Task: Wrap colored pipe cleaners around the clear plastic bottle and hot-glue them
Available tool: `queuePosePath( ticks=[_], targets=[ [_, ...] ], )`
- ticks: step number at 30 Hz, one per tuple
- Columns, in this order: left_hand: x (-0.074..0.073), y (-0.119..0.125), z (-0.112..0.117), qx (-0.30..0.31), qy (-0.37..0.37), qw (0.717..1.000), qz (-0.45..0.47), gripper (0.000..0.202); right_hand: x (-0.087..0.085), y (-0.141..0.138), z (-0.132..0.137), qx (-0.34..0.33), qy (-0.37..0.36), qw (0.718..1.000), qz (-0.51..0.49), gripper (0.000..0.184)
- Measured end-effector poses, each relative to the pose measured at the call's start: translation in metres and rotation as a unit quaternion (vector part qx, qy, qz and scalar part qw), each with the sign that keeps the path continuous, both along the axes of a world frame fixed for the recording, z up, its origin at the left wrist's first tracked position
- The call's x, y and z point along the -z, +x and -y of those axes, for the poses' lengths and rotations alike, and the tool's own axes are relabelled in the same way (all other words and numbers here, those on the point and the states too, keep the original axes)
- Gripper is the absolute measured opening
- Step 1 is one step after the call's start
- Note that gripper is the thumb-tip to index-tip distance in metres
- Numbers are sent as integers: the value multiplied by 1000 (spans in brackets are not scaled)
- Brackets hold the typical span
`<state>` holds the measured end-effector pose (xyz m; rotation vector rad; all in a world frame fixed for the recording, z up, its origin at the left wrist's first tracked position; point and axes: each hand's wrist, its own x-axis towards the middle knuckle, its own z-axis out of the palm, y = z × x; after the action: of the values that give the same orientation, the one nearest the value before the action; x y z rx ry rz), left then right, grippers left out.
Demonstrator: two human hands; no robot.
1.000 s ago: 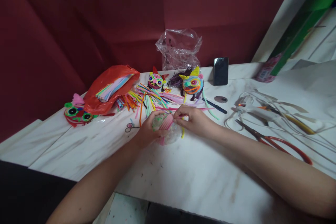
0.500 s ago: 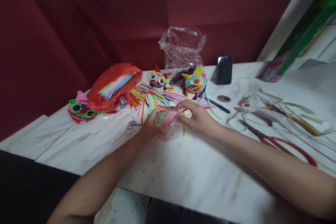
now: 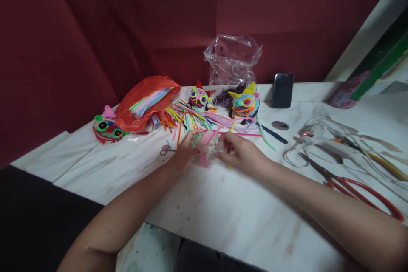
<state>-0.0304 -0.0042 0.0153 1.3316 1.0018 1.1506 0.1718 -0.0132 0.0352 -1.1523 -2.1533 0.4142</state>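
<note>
Between my hands is a clear, bottle-like plastic piece point(image 3: 211, 153) with pink pipe cleaners point(image 3: 208, 137) wrapped side by side around it. My left hand point(image 3: 188, 148) grips its left end, where some green shows near the fingertips. On the right end, the fingers of my right hand point(image 3: 234, 148) are curled against the plastic. A loose pink strand loops up and to the right from the piece. Behind my hands lies a spread of multicoloured pipe cleaners point(image 3: 172, 121).
Colourful animal heads point(image 3: 246, 105) stand at the back, beside a phone point(image 3: 282, 90) and a clear bag point(image 3: 234, 61). A red bag point(image 3: 130, 117) sits left. Small scissors point(image 3: 165, 149) lie near my left hand. Rightward are a glue gun point(image 3: 318, 138), cables and red-handled scissors point(image 3: 338, 178).
The plastic piece has turned, so its pink wrapping now faces up. My right hand has gone from pinching the pink strand to holding the right end. The view has shifted slightly left.
</note>
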Motion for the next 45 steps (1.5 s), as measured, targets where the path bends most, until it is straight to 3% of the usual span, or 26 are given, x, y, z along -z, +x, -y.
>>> queuePosePath(
  ticks=[8, 14, 21, 35, 45],
  targets=[
    [-7, 2, 3, 12, -29, 999, 14, 62, -3, 1, 0, 3, -41, 999, 7, 24],
    [-10, -6, 1, 33, 11, 996, -82, 65, 1, 1, 0, -20, -28, 999, -1, 25],
    [-7, -12, -3, 51, 57, 989, -130, 64, 1, 0, 2, -47, -14, 999, -2, 21],
    [-12, -8, 6, 48, 2, 995, -92, 57, 2, 0, 5, -67, 23, 997, 26, 20],
    [-10, -13, -2, 67, 32, 993, -95, 75, 10, 0, 2, -97, 99, 990, 34, 20]
  ],
)
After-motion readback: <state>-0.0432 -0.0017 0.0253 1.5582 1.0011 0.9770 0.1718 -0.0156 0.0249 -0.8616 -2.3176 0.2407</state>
